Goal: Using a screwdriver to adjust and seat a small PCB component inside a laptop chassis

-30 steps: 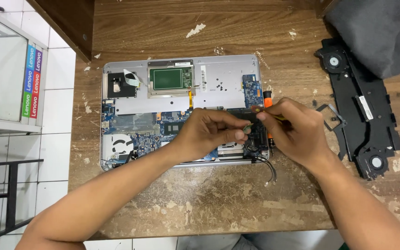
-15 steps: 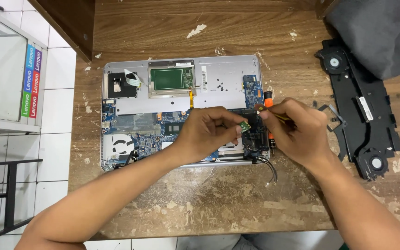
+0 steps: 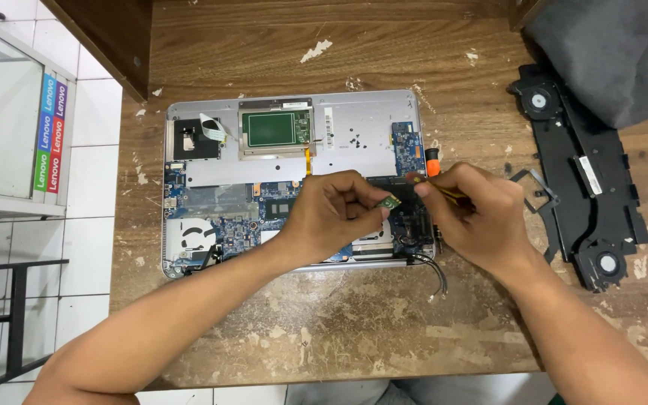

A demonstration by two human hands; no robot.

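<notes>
Opened laptop chassis [image 3: 354,135] on the worn wooden table [image 3: 354,330], motherboard [image 3: 226,217] exposed. My left hand [image 3: 331,214] pinches a small green circuit card [image 3: 388,202] between its fingertips, just above the board's right end. My right hand [image 3: 474,217] is closed around an orange-handled screwdriver [image 3: 433,161], beside the card. A black speaker assembly [image 3: 586,187] lies well apart at right.
</notes>
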